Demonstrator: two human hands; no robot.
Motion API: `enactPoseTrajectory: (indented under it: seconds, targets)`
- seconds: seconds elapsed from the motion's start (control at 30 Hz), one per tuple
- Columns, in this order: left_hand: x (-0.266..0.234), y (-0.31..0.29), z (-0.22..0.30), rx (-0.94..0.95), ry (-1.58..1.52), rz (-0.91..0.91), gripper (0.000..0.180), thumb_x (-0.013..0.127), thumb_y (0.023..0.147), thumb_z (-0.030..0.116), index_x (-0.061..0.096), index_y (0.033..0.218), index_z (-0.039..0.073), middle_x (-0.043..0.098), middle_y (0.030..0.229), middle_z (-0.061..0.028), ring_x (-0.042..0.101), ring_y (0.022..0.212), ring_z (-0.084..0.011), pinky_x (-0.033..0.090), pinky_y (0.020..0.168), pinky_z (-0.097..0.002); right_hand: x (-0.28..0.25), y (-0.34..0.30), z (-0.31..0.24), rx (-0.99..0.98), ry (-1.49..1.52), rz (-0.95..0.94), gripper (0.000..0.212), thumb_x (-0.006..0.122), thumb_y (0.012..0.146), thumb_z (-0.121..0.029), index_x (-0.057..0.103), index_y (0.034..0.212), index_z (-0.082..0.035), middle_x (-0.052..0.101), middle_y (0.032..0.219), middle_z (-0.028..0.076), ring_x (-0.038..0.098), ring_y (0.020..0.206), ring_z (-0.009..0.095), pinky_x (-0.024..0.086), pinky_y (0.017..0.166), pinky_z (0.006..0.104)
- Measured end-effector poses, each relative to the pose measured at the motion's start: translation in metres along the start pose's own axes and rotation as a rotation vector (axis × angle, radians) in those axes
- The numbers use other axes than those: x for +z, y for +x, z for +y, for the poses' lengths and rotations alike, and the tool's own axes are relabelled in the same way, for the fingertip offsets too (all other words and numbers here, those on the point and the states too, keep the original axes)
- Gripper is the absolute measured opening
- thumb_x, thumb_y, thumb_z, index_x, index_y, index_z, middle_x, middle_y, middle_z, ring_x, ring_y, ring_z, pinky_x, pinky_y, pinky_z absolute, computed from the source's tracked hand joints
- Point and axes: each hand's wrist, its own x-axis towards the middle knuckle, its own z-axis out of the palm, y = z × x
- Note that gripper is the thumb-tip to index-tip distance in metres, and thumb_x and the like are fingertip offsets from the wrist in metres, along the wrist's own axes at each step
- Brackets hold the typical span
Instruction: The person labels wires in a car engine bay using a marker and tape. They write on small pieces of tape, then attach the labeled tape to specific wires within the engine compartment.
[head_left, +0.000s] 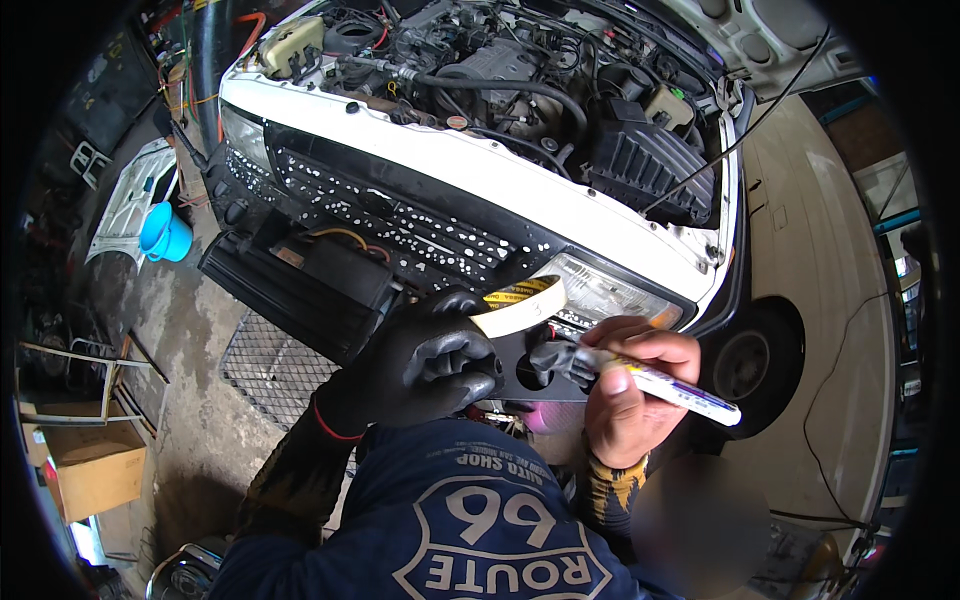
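My left hand (425, 350), in a black glove with a red cuff edge, has its fingers curled in front of the car's grille. It grips a roll of pale yellow tape (520, 313) by its near edge, the roll tilted with its printed inner ring showing. My bare right hand (635, 390) pinches a white marker pen (680, 388), whose rear end points right and down. The pen's tip is hidden. Just left of those fingers is a crumpled dark grey piece (562, 362); I cannot tell whether the hand touches it. Beneath both hands lies a flat black panel with round holes (515, 385).
Ahead stands a white car front (450, 155) with its hood raised and engine (500, 65) exposed. A headlight (610, 290) lies beyond my right hand. At left are a black bumper part (285, 290), mesh grille (265, 370), blue bucket (166, 232) and cardboard box (95, 465).
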Motion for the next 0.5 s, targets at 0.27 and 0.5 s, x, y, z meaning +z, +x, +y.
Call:
enactPoseTrajectory:
  seconds: [0.27,0.5]
  targets:
    - [0.004,0.008,0.005,0.086,0.042,-0.008,0.029,0.082,0.079,0.011,0.069,0.104,0.004,0.060,0.108,-0.0128,0.066,0.086,-0.0221,0.052,0.071,-0.0361,0.005,-0.012,-0.014,0.298,-0.054,-0.111,0.021,0.082,0.088,-0.001,0.064,0.099,0.003,0.073,0.089,0.011,0.066,0.074,0.010,0.054,0.067,0.0248]
    - [0.013,0.005,-0.005,0.154,0.347,0.028,0.038,0.081,0.082,0.014,0.067,0.117,0.008,0.058,0.125,-0.0205,0.063,0.111,-0.0364,0.053,0.089,-0.0462,0.009,-0.014,-0.012,0.550,-0.033,-0.040,0.023,0.082,0.088,-0.001,0.066,0.104,0.003,0.071,0.090,0.005,0.066,0.080,0.008,0.053,0.073,0.0222]
